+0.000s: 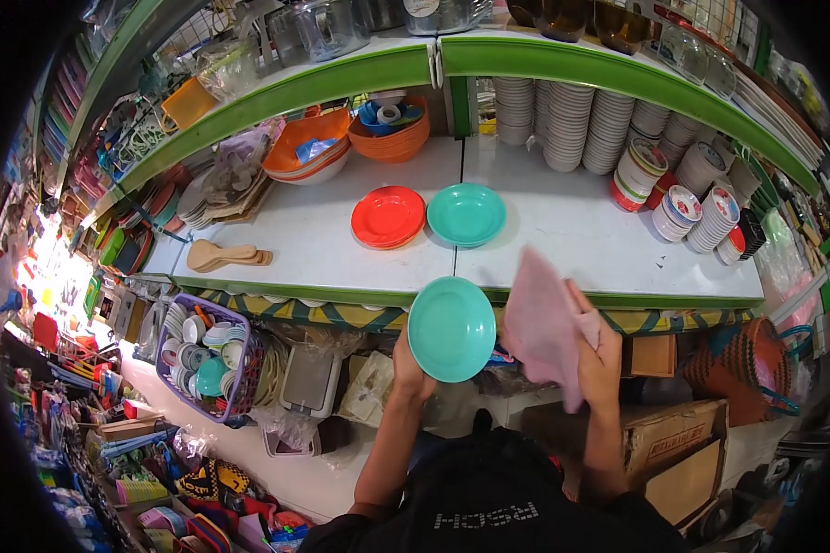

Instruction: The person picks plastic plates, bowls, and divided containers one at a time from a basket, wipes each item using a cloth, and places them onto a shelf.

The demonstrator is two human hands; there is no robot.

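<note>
Spanning the view, the white shelf [572,230] carries red plates [388,217] beside turquoise plates [467,214], seemingly grouped by colour. The black shirt [544,498] bears lettering, reversed and uncertain; the carton's [636,442] print is illegible. The right hand [601,359] grips a pink cloth [539,323]; the left hand [411,373] clasps a turquoise dish [452,329] edgewise, leaving its face uncovered, before the shelf.

The held plate [452,329] is turquoise, the cloth [546,323] pale pink, one shelf stack [388,217] red, the shelf edges [609,58] green, the basket [249,380] purple

Head-worn wide view, facing forward and steeply down, white shelf [572,235] close ahead
</note>
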